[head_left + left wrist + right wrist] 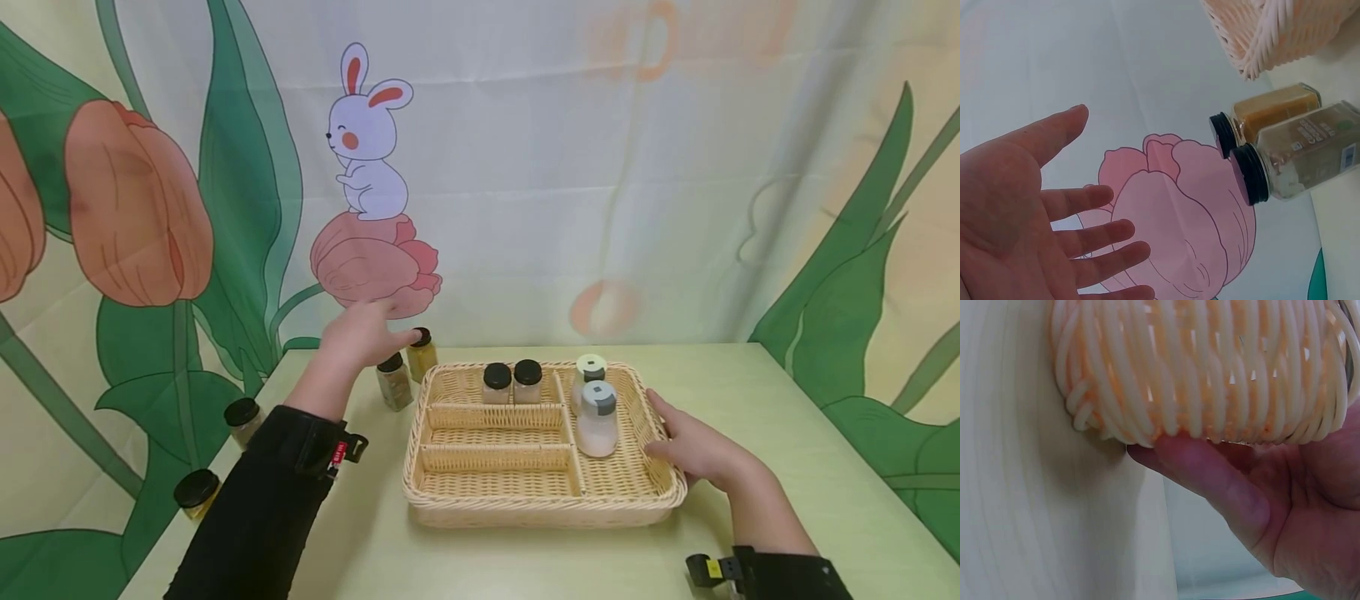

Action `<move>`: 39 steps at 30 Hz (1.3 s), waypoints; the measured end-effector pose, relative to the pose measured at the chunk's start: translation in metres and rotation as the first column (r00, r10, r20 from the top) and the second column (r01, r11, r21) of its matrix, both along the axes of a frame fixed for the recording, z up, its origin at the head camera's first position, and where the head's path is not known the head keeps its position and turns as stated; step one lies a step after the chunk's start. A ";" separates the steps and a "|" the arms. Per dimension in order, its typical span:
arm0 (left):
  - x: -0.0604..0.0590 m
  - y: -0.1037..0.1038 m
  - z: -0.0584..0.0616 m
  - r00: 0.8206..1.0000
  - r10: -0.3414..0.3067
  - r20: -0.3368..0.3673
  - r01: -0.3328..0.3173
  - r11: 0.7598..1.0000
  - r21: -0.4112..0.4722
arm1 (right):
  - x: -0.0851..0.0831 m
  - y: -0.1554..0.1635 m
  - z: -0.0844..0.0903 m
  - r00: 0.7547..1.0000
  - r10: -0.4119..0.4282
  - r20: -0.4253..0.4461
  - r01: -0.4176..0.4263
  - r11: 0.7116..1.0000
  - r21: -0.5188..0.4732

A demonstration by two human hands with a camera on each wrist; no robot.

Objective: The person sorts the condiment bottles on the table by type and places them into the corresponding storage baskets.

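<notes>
Black lids sit on two jars at the far left edge of the counter: one jar is nearest the front, and another jar stands a bit further back. Both are well apart from the basket.

Next comes the left hand. It is spread wide and holds nothing. It hangs just above two more jars by the basket's back corner. One is a brown jar and one is a yellow jar. They stand close together, just beside the basket. In the left wrist view the fingers are straight and near these two lids, but not touching them.

Inside the basket, two small jars already stand side by side in the back part. To their right, two white shakers stand in the long side part. The two front parts hold nothing yet.

At the right, the right hand rests on the basket's side. Its thumb presses the weave, and it grips nothing.

So I think about half is done: four things are in, and four jars wait outside.
</notes>
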State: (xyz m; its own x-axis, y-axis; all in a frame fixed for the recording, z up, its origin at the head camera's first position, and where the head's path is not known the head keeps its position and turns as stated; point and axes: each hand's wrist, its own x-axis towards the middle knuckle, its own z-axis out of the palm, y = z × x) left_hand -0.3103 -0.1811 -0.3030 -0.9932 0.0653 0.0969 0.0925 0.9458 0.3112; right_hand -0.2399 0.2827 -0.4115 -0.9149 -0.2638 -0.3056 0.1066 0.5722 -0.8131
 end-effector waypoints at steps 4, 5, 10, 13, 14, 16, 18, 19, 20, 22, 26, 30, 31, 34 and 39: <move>-0.001 -0.007 -0.001 1.000 0.001 0.001 -0.001 1.000 0.007 | 0.000 0.000 0.000 1.000 -0.003 0.003 0.003 1.000 -0.003; -0.001 -0.009 -0.001 1.000 0.001 0.002 -0.001 1.000 0.006 | 0.000 0.000 0.000 1.000 -0.003 0.004 0.003 1.000 -0.003; -0.001 -0.019 0.000 1.000 0.011 0.000 -0.011 1.000 0.008 | -0.001 0.000 0.000 1.000 -0.004 0.003 0.004 1.000 0.000; -0.001 -0.022 -0.001 1.000 0.013 -0.005 -0.013 1.000 0.021 | 0.000 0.000 0.000 1.000 -0.002 0.001 0.002 1.000 0.002; -0.001 -0.023 -0.001 1.000 0.013 -0.007 -0.013 1.000 0.025 | 0.000 0.000 0.000 1.000 -0.002 0.000 0.002 1.000 0.002; -0.002 -0.025 -0.002 1.000 0.013 -0.011 -0.013 1.000 0.026 | -0.001 0.000 0.000 1.000 0.000 0.001 0.000 1.000 0.000; -0.002 -0.026 -0.003 1.000 0.014 -0.010 -0.014 1.000 0.025 | -0.001 0.000 0.000 1.000 0.000 0.001 0.000 1.000 0.000; -0.002 -0.026 -0.003 1.000 0.014 -0.009 -0.014 1.000 0.024 | -0.001 0.000 0.000 1.000 0.001 0.001 -0.001 1.000 0.000; -0.003 -0.026 -0.003 1.000 0.015 -0.005 -0.015 1.000 0.025 | -0.001 0.000 0.000 1.000 0.000 0.002 0.000 1.000 0.000; -0.003 -0.026 -0.004 1.000 0.018 0.005 -0.018 1.000 0.024 | -0.001 0.000 -0.001 1.000 0.000 0.003 0.000 1.000 -0.001; -0.004 -0.026 -0.005 1.000 0.019 0.016 -0.019 0.999 0.036 | -0.002 0.000 -0.001 1.000 0.000 0.004 0.000 1.000 -0.003; -0.004 -0.027 -0.007 0.999 0.023 0.022 -0.024 0.999 0.045 | -0.002 0.000 -0.001 1.000 0.000 0.004 0.000 1.000 0.000; -0.004 -0.027 -0.007 0.999 0.024 0.026 -0.025 0.999 0.047 | -0.002 0.000 -0.001 1.000 0.000 0.004 0.000 1.000 0.001; -0.005 -0.028 -0.009 0.999 0.027 0.037 -0.029 0.998 0.049 | -0.001 0.000 -0.001 1.000 -0.001 0.004 0.001 1.000 0.006; -0.008 -0.030 -0.015 0.997 0.044 0.068 -0.048 0.998 0.051 | -0.002 0.000 -0.001 1.000 -0.003 0.004 0.003 1.000 0.007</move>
